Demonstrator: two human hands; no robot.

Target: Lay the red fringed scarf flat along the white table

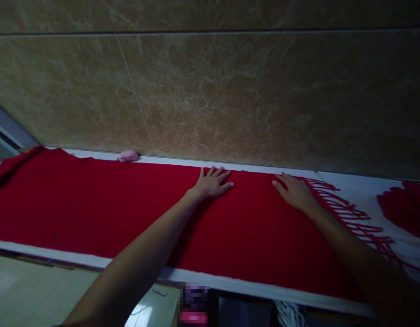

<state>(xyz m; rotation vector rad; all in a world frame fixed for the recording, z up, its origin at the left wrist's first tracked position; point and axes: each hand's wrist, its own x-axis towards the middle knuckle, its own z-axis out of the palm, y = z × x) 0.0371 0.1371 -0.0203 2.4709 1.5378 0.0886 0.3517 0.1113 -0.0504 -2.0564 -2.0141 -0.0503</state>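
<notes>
A long red scarf (pixel 111 209) with a fringe (pixel 353 213) at its right end lies spread over a white-covered table. Flat on its far part, fingers spread, rests my left hand (pixel 213 182). My right hand (pixel 294 190) lies near the far edge close to the fringed end, thumb apart from the fingers. Neither hand holds anything; both touch the cloth. Toward the left end the scarf is rumpled and raised in a fold.
A tiled marble-pattern wall (pixel 203 91) runs along the table's far side. Against it sits a small pink bundle (pixel 128 156). More dark red fabric (pixel 405 206) lies at the right. Below the white table edge (pixel 257 286) are white cords (pixel 289 314) and a tiled floor (pixel 32 290).
</notes>
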